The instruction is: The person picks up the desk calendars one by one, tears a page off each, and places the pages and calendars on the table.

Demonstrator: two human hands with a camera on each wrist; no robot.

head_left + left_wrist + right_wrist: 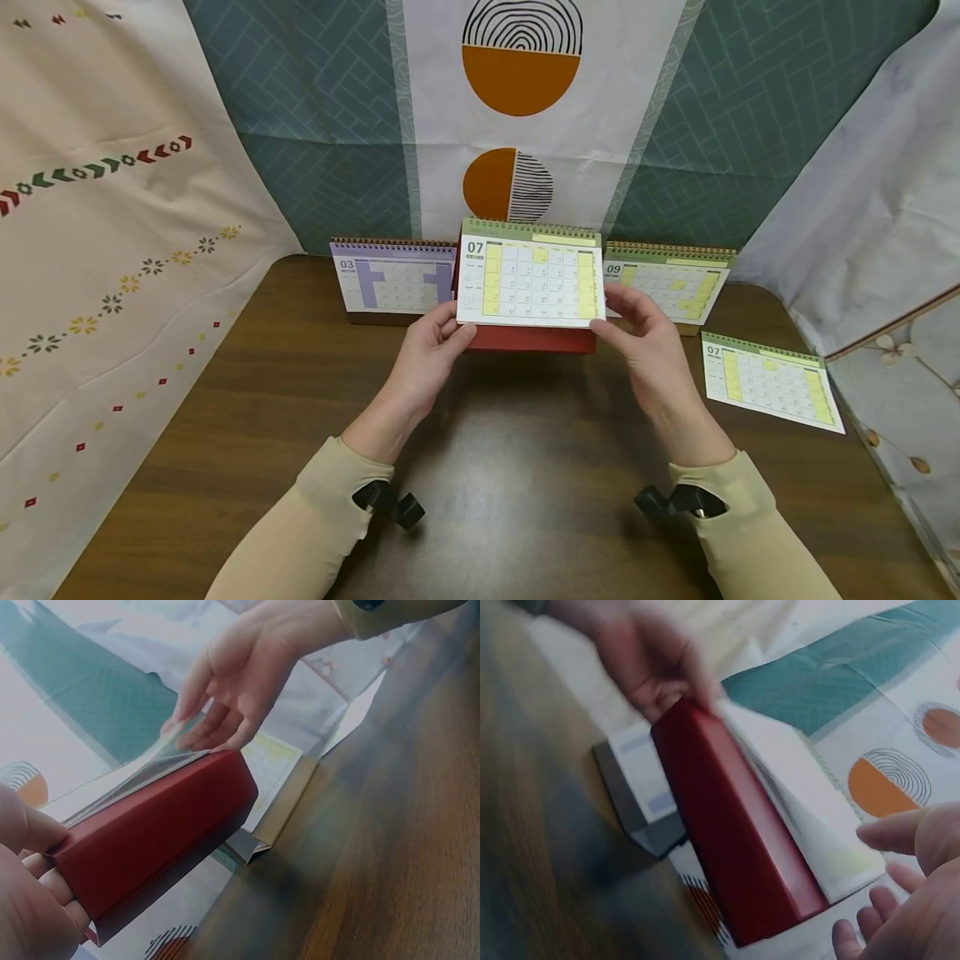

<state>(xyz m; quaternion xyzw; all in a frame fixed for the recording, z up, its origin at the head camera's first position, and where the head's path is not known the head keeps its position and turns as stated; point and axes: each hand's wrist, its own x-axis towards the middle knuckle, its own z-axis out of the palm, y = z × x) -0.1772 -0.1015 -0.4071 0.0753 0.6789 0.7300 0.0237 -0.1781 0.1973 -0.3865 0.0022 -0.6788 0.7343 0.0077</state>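
Observation:
Held up near the middle is a desk calendar (pixel 530 279) with a green header, the number 07 and a red stand (pixel 536 338). My left hand (pixel 435 342) grips its lower left corner, thumb in front and fingers behind the red stand (pixel 157 832). At the lower right corner, my right hand (pixel 648 342) pinches the edge of a calendar page (pixel 810 802) between thumb and fingers. The wrist views show the pages lifted a little off the red stand, with a gap along the bottom edge.
A purple calendar marked 03 (pixel 397 279) stands behind on the left, a green one marked 09 (pixel 667 283) on the right. A loose green 07 sheet (pixel 772 382) lies at the right on the brown table (pixel 525 500). Patterned cloths (pixel 322 100) hang round the back and sides.

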